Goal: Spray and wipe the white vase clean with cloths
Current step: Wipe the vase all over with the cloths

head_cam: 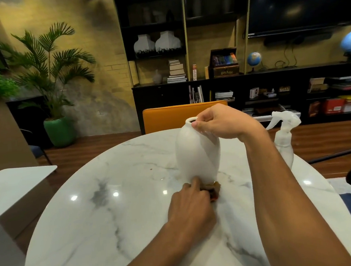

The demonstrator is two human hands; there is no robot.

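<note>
On the table (114, 221) stands the egg-shaped white vase (195, 156), right hand (222, 121) pinching its rim, left hand (190, 203) gripping a cloth (214, 187).

The only wording that can be read is "Harry Potter", in pale lettering on the front of the dark brown box of coloured books (226, 72) on the black shelf unit (157, 96). Just left of it, the upright red-and-white book spine (195, 72) carries print too small to read. The labels on the red cardboard box (333, 105) on a lower shelf are blurred.
</note>
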